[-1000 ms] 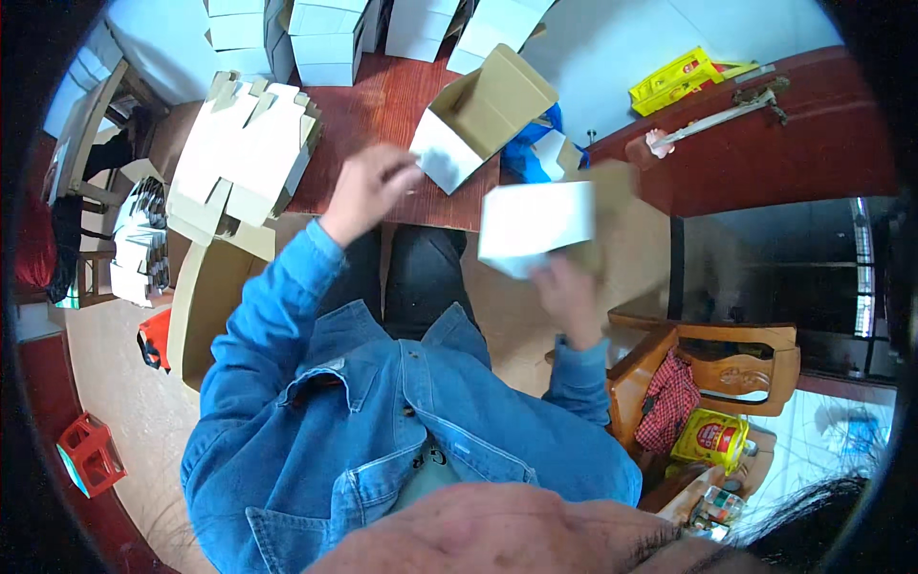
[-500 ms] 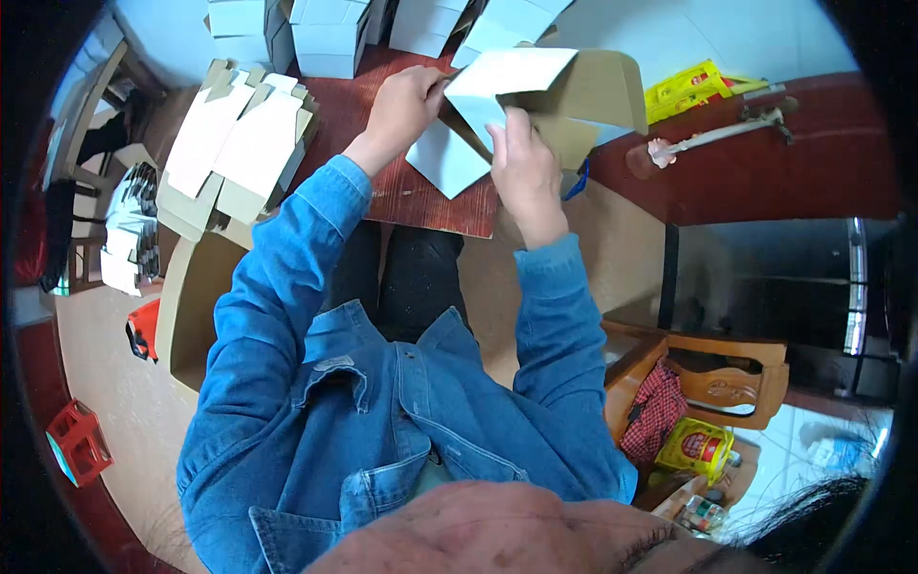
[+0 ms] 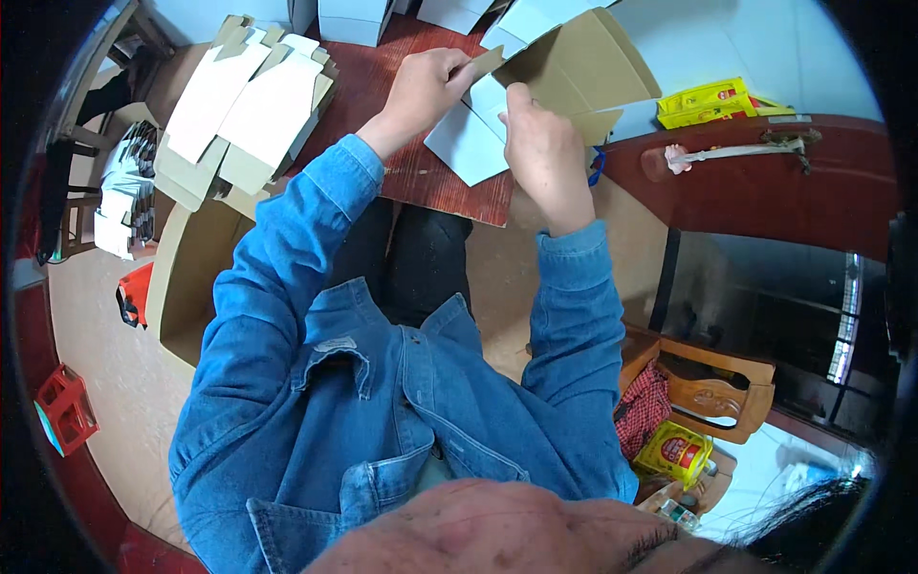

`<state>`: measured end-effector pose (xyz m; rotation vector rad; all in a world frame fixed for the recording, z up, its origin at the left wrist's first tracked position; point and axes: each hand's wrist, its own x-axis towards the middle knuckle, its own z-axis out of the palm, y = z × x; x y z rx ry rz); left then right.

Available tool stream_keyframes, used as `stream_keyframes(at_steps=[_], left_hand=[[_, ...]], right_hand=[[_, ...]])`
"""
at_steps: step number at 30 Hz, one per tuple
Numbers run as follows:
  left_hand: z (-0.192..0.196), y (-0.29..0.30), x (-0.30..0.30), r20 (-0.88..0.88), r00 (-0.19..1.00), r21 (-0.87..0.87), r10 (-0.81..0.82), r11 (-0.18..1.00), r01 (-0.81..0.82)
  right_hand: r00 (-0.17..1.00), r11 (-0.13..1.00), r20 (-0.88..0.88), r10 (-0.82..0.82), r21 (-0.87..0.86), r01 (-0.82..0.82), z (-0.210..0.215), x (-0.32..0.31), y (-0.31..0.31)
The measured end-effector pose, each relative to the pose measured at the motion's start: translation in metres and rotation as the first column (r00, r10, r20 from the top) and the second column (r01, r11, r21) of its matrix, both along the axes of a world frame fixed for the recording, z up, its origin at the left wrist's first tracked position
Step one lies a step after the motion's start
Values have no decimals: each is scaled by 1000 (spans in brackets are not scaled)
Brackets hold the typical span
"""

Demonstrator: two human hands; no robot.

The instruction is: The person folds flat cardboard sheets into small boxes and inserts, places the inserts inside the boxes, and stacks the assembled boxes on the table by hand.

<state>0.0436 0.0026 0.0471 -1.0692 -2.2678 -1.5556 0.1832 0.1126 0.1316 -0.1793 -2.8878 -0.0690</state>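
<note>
A partly folded carton point(image 3: 583, 67), white outside and brown inside, is in both my hands over the front right of the red wooden table point(image 3: 356, 94). Its brown inside faces up, with side panels raised and one white panel lying low over the table edge. My left hand point(image 3: 423, 91) is closed, pinching a narrow brown flap between thumb and fingers. On the near side my right hand point(image 3: 547, 153) grips the carton's edge, thumb on top and fingers partly hidden. Left of my hands lies a pile of flattened white and brown cartons point(image 3: 253, 105).
Several white boxes point(image 3: 351, 19) stand along the table's back. Below the carton pile sits a large open cardboard box point(image 3: 196, 263). Yellow packages point(image 3: 703, 100) lie on a ledge at right, above a wooden chair point(image 3: 722, 383). A red stool point(image 3: 69, 411) is at far left.
The carton has turned in my hands: a white panel faced up before, and now its brown inside shows widely. My left hand has moved onto a narrow flap. The whole view has shifted slightly.
</note>
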Motion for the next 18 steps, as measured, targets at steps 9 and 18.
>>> stream_keyframes(at_steps=[9, 18], left_hand=[[-1, -9, 4, 24, 1000, 34, -10, 999, 10], [-6, -97, 53, -48, 998, 11, 30, 1000, -29]], right_hand=[[993, 998, 105, 54, -48, -49, 10, -2, -2], [873, 949, -394, 288, -1, -314, 10, 50, -43]])
